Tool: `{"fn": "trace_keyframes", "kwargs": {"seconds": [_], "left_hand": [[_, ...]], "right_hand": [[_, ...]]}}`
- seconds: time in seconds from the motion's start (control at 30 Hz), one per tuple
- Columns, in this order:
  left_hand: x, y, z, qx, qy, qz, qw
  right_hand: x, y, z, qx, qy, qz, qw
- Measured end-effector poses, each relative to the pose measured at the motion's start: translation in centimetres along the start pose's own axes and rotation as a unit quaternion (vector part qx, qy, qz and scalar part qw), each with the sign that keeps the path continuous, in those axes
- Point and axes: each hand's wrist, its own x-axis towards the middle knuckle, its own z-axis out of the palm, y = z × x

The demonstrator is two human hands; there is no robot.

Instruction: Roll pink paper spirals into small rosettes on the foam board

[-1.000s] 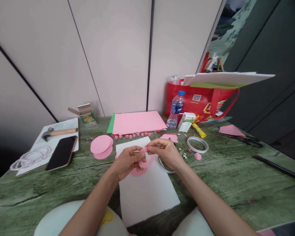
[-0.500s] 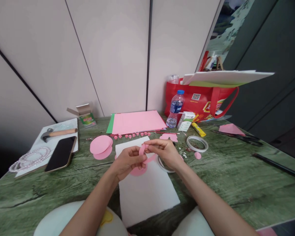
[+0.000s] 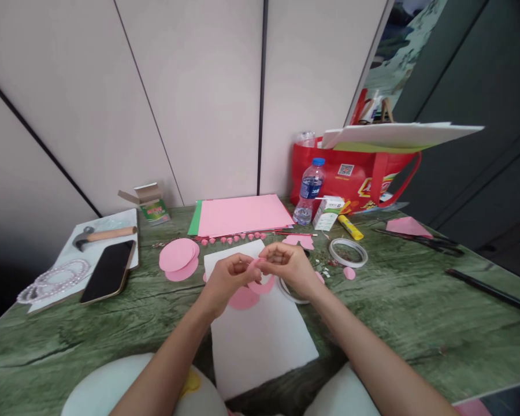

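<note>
- Since half a second ago, the pink paper strip point(image 3: 263, 285) has moved over the white sheet point(image 3: 260, 352): its loop was standing upright, and now it is tipped flatter. This probably means that its curl is being adjusted in the air, above the sheet.
- Far to the left of the sheet lies the phone point(image 3: 108, 271).
- Just left of the sheet, pink discs point(image 3: 177, 254) overlap on the desk point(image 3: 112, 329).
- Over the left edge of the sheet is the left hand point(image 3: 225, 283), its grip clamped on the strip; below it, a pink round piece point(image 3: 244, 299) lies on the sheet.
- Over the right edge of the sheet is the right hand point(image 3: 292, 266), its grip also pinched on the strip.
- To the right of the sheet lies the tape roll point(image 3: 356, 264).
</note>
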Motion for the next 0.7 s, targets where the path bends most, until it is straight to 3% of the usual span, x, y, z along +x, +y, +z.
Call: {"fn": "trace_keyframes", "kwargs": {"seconds": [0.3,0.57,0.7], "left_hand": [[-0.04,0.32,-0.07,0.155,0.056,0.069,0.984],[-0.06,0.47,-0.08,0.158,0.059,0.058,0.984],[-0.02,0.32,-0.02,0.132,0.070,0.040,0.988]], "right_hand": [[-0.34,0.55,0.16,-0.041,-0.013,-0.010,0.999],[-0.48,0.21,0.61,-0.024,-0.052,-0.018,0.998],[-0.20,0.52,0.35,-0.028,-0.012,-0.037,0.999]]}}
